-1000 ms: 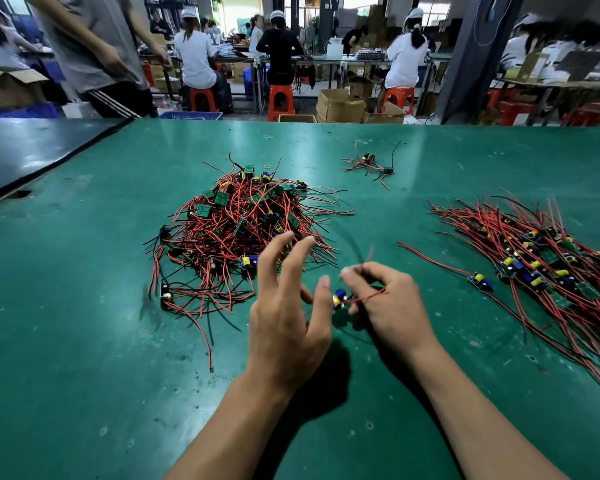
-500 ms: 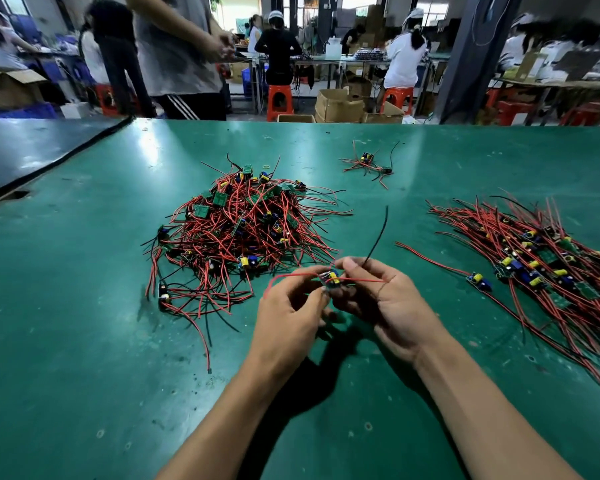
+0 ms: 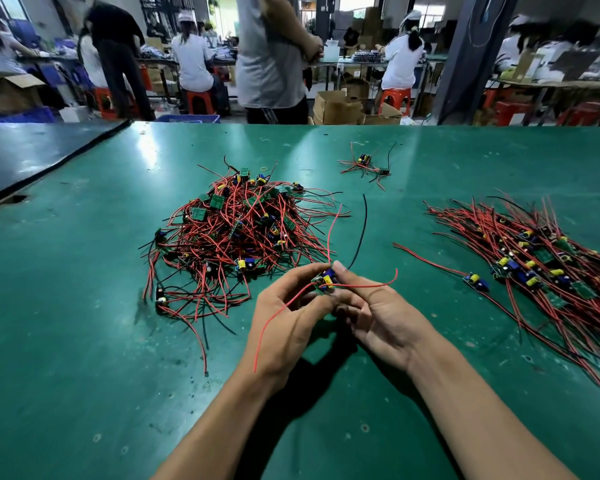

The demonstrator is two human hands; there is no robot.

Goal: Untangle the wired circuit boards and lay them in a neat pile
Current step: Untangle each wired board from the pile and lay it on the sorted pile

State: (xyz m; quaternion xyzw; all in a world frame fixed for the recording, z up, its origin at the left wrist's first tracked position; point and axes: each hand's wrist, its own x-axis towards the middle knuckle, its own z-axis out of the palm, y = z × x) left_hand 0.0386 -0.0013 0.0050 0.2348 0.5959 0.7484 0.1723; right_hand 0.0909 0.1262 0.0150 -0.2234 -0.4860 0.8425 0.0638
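- The left grip [image 3: 288,317] is curled, its thumb and fingertips pinching the small circuit board [image 3: 326,281] from the left side.
- The right grip [image 3: 378,317] pinches the same board from the right. The thumb tip is on top, the other fingers are loosely bent beneath it, and the palm is turned up.
- The board is held between both over the bench [image 3: 84,323], just in front of the near edge of the tangled heap [image 3: 236,233].
- Its leads fan out free. One red wire [image 3: 264,329] droops across the left wrist, another runs right over the right palm, and a third rises toward the heap. A black wire [image 3: 362,233] arcs up and away.
- Well apart to the right lies the straightened pile [image 3: 534,268], its wires roughly parallel, with a single board [image 3: 477,282] just beside its near left edge.
- A small cluster [image 3: 366,166] sits farther back.
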